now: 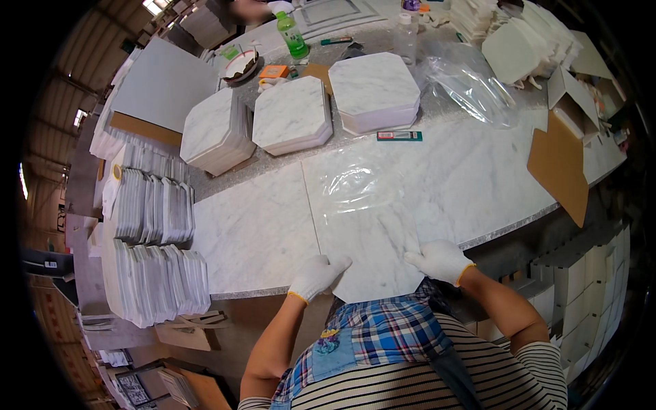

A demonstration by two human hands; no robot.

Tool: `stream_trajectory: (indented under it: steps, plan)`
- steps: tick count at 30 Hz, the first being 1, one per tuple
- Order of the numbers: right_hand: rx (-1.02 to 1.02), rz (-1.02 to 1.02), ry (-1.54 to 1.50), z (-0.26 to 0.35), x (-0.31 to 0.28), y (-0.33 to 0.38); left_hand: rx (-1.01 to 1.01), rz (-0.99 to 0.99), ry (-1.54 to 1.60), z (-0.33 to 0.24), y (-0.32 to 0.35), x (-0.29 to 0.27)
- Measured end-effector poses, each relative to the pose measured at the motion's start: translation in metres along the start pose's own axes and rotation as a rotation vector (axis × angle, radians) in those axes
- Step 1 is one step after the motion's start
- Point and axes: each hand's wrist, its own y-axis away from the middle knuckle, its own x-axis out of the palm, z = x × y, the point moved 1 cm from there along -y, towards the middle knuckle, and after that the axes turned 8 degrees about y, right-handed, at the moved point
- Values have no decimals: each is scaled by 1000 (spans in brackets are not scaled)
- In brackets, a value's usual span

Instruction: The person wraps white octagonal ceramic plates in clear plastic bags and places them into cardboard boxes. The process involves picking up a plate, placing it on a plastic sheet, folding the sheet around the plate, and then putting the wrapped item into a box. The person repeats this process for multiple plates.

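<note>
A white, grey-veined marble tile point(374, 263) with clipped corners lies at the table's front edge, its near end overhanging against my plaid apron point(383, 331). My left hand point(318, 277), in a white knit glove, grips its left side with the thumb on top. On the opposite side my right hand point(441, 262), gloved alike, holds it the same way; the fingers under the tile are hidden. Clear shiny plastic film point(352, 179) spreads just beyond the tile. Farther back stand three stacks of similar tiles: left point(213, 126), middle point(294, 113) and right point(376, 89).
Rows of upright tiles point(156, 280) line the left. A small green box point(399, 137) lies before the right stack. Crumpled plastic point(471, 82), brown cardboard point(562, 167) and more tiles point(526, 51) are at right. A green bottle point(292, 35) and a bowl point(242, 66) stand behind.
</note>
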Motion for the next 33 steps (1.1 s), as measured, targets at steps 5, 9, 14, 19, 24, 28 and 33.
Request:
stream_trajectory:
  steps: [5, 9, 14, 19, 24, 28, 33]
  plan:
    - [-68, -54, 103, -1, 4, -1, 49, -169, 11, 14, -6, 17]
    - [-36, -47, 104, 0, 3, 0, 34, -270, -33, -4, 14, 21]
    - [-15, -112, 70, 1, 6, 3, 99, -405, -37, 1, 14, 24]
    - [-79, -226, 21, 1, 7, 8, 172, -496, 30, 5, 13, 22]
    - [-13, -213, -49, -2, 4, 8, 228, -501, 95, 10, 6, 27]
    - [-19, -224, 18, -6, 2, 5, 258, -521, -71, 12, -3, 36]
    - [-23, -171, 120, -9, 4, -6, 201, -511, -166, 3, 1, 36]
